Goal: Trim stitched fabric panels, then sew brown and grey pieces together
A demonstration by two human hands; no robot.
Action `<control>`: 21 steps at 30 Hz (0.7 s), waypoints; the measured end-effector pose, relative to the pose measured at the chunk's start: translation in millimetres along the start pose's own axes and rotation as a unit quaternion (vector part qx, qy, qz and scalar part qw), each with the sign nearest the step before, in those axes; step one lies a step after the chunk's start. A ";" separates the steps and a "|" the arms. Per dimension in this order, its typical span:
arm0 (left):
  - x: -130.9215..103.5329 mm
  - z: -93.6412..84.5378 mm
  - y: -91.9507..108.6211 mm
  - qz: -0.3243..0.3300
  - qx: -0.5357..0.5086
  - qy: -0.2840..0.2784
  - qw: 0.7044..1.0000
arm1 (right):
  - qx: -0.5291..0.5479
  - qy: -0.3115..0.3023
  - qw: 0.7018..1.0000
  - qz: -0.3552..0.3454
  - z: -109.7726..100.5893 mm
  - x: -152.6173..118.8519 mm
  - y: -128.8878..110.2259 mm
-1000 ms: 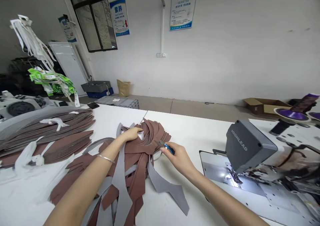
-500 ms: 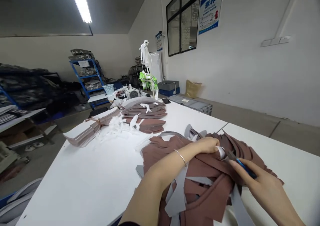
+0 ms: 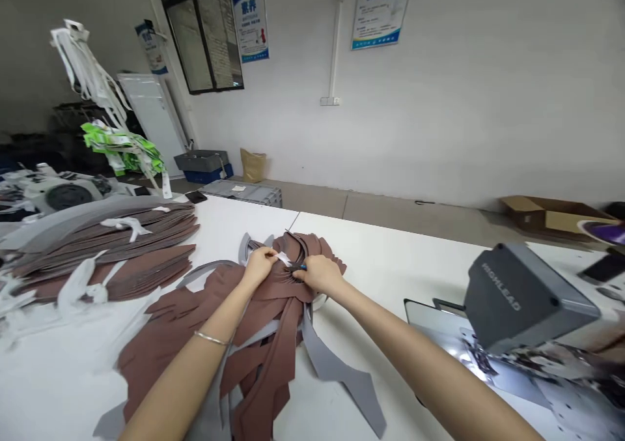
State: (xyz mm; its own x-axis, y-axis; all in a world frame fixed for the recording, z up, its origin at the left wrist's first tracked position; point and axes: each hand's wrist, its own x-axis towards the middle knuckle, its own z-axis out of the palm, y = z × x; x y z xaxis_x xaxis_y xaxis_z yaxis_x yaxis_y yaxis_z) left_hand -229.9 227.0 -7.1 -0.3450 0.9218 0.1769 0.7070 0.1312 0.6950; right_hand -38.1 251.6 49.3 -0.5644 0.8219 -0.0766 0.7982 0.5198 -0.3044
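A loose heap of brown fabric pieces [image 3: 195, 327] with grey backing lies on the white table. At its upper part, my left hand [image 3: 260, 262] pinches a small white strip [image 3: 282, 257]. Just right of it, my right hand [image 3: 319, 274] is closed around small snips [image 3: 295, 268] with a blue handle, their dark blades pointing left at the strip and the fabric. The fingertips of both hands are small and partly hidden. A grey piece [image 3: 336, 363] hangs out of the heap toward the lower right.
A grey-headed sewing machine [image 3: 517, 298] stands at the right. Stacked brown and grey pieces [image 3: 146, 245] with white ties [image 3: 81, 284] lie at the left, near a stand of white strips [image 3: 92, 76] and green labels [image 3: 122, 148]. A phone [image 3: 196, 197] lies near the far edge.
The view has swung to the right, bringing the sewing machine into sight. The snips in my right hand have turned and now point left, close beside my left hand, which still holds the white strip.
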 end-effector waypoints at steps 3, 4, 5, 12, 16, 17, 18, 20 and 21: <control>-2.8 1.5 -4.3 0.006 -0.021 0.030 0.999 | -0.009 -0.003 1.000 -0.001 2.2 4.3 -2.7; -3.9 2.2 -4.8 0.009 -0.026 0.042 0.999 | -0.012 -0.002 1.000 0.000 2.8 5.5 -3.8; -4.6 2.8 -5.1 0.013 -0.030 0.052 0.998 | -0.014 -0.002 1.000 0.000 3.2 6.6 -4.8; -5.6 6.6 -6.0 0.047 -0.046 0.082 0.994 | -0.026 -0.006 1.000 -0.012 1.8 14.8 -11.7; -8.2 6.2 -3.3 0.054 -0.052 0.082 0.994 | -0.036 -0.003 0.999 -0.026 -2.4 20.6 -17.1; -8.9 5.8 -2.3 0.054 -0.055 0.083 0.994 | -0.038 -0.001 0.999 -0.029 -3.4 21.8 -18.5; -9.5 5.5 -1.3 0.054 -0.058 0.083 0.993 | -0.039 0.001 0.999 -0.030 -4.2 22.6 -19.7; -10.1 5.1 0.2 0.051 -0.066 0.084 0.993 | -0.039 0.005 0.999 -0.031 -4.6 23.3 -21.3; -10.0 5.0 0.5 0.048 -0.072 0.084 0.993 | -0.038 0.008 0.999 -0.031 -4.3 23.0 -21.7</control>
State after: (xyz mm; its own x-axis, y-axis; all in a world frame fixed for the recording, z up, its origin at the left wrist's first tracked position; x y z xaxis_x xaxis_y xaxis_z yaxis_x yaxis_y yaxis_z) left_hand -223.0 219.7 -12.0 -0.3873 0.8518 0.3526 0.6502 -0.0188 0.7596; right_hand -67.4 260.3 58.2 -0.6110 0.7903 -0.0449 0.7755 0.5862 -0.2344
